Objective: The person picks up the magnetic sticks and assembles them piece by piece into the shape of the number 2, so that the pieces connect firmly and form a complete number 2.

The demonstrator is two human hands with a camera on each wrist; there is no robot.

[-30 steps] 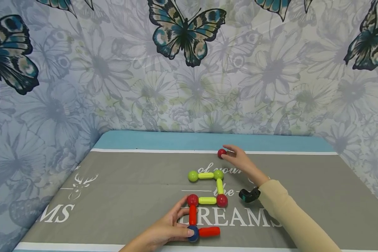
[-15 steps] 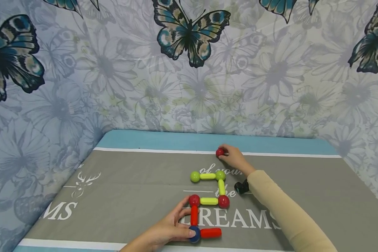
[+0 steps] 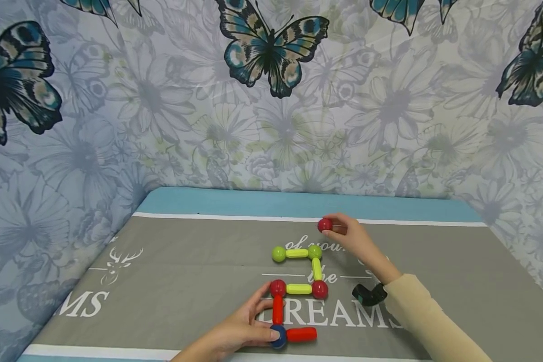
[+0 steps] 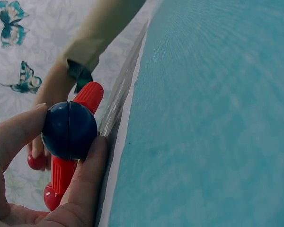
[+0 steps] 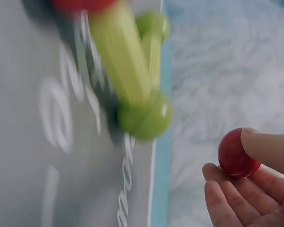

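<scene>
My left hand (image 3: 242, 324) pinches a blue ball (image 3: 278, 336) at the near end of a chain of balls and rods. From that ball one red rod (image 3: 301, 334) points right and another red rod (image 3: 277, 309) runs up to a red ball (image 3: 278, 287). Yellow-green rods (image 3: 298, 289) continue the chain through a second red ball (image 3: 319, 289) to two green balls, one at the corner and a green ball (image 3: 278, 254) at the far end. Beyond the chain, my right hand (image 3: 350, 241) holds a loose red ball (image 5: 236, 153) between thumb and fingers, apart from the chain.
The chain lies on a grey table cover (image 3: 199, 281) with white lettering and blue borders. A butterfly-patterned wall (image 3: 271, 141) stands behind the table. A black wrist strap device (image 3: 369, 294) sits on the right wrist.
My right hand, with the red ball in its grip, first shifts slightly left, then comes back right and a little nearer. The left hand and the chain stay in place.
</scene>
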